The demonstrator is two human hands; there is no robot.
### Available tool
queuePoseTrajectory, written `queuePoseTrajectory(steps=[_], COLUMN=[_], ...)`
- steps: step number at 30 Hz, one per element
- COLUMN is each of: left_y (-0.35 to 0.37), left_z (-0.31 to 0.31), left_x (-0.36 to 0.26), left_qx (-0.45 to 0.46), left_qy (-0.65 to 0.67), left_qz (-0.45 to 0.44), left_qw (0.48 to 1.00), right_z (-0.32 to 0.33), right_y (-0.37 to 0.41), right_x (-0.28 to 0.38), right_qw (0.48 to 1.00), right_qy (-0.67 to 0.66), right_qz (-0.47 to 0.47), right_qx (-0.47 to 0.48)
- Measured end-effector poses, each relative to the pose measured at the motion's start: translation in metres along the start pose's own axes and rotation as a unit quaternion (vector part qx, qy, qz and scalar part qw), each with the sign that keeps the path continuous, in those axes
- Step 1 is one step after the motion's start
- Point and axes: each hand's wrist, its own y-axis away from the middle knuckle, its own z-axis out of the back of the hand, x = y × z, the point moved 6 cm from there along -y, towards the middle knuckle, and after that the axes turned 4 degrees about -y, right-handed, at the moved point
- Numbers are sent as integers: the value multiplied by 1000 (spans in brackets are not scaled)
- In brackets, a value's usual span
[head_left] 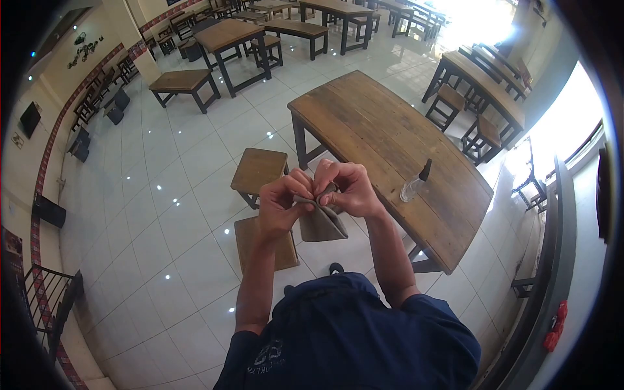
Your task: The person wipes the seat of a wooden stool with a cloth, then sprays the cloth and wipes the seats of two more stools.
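Out in front of my chest, my left hand (286, 200) and my right hand (346, 187) meet with their fingers closed in a pinch. Between them hangs a grey-brown folded cloth (323, 225), gripped by its upper edge and tapering like a pouch. My fingers hide the top of the cloth. Just right of my right hand, on the wooden table (390, 140), stands a clear drinking glass (411, 189). A dark pointed item (425, 170) sticks up out of the glass; I cannot make out what it is.
Two wooden stools (260, 168) (246, 237) stand on the white tiled floor (162, 227) left of the table. A bench (184, 81) and more tables (227, 36) are farther back. A metal railing (52, 302) is at the lower left.
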Motion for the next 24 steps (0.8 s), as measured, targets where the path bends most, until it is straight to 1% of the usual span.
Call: queuePoseTrajectory(steps=[2,4,6,7,8,9,10,11,12,13,14,15,16,17,18,19,20,22,23,24], left_y=[-1,-1,-1,-1,-1,-3,-6,-11,-14,-12,-10,-10,-10,-9,-9,-9,-7,-1,3,5], left_z=[0,2,2,1,2,1,-3,-9,-11,-8,-4,-3,-1,0,1,2,6,13,21,27], left_x=[-1,1,2,1,3,1,-4,-12,-16,-12,-7,-5,-3,-2,0,1,4,10,14,15], left_qx=[1,3,27,25,-2,-30,-32,-26,-19,-20,-8,4,4,0,-4,-5,-17,-30,-66,-103], left_qy=[0,1,-31,-31,-16,-1,-1,-21,-41,-42,-72,-102,-103,-75,-46,-47,-52,-59,-83,-107], left_qz=[6,13,-6,-4,19,43,45,39,33,34,17,0,-1,-1,-1,-2,12,26,45,65], left_qw=[1000,1000,999,999,1000,999,998,999,998,998,997,995,995,997,999,999,998,997,993,987], right_z=[0,-2,-3,-4,-4,0,2,2,4,5,2,2,3,4,6,8,8,12,19,20], right_y=[-1,0,-1,-1,-1,-1,-2,-4,-6,-7,-7,-8,-9,-8,-6,-4,-1,5,9,11], right_x=[1,-1,-3,-5,-9,-15,-19,-21,-22,-25,-26,-27,-28,-30,-35,-39,-39,-43,-45,-42], right_qw=[1000,999,999,999,999,999,999,999,998,996,995,994,992,992,989,986,986,976,976,983], right_qy=[-11,-28,-30,-34,-36,-38,-39,-41,-51,-60,-61,-62,-63,-63,-72,-80,-82,-101,-102,-127], right_qz=[4,-23,-18,-14,-16,-19,-21,-22,-37,-51,-52,-49,-46,-45,-58,-70,-71,-112,-112,-88], right_qx=[10,40,32,25,25,7,-10,-10,-31,-52,-51,-75,-99,-98,-114,-128,-127,-156,-155,-100])
